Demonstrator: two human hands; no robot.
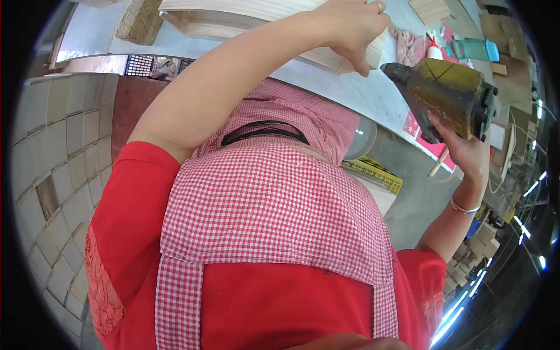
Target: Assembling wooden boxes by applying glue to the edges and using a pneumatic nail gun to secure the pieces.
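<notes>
On the worktable lies a long, pale wooden box, partly cut off by the top of the picture. My left hand, with a ring on one finger, is clasped over the box's right end, thumb down on the near side and fingers on the far side. Raised to the right of it is a nail gun with a worn yellow-green body and dark ends. My right hand grips it from below, and its dark nose points left toward the box end, apart from it. The trigger finger is hard to make out.
Behind the nail gun are a pink cloth, a white squeeze bottle with a red tip and a teal bottle. A rough block stands at the table's left. Stacked wooden pieces line the left side. A black crate sits below.
</notes>
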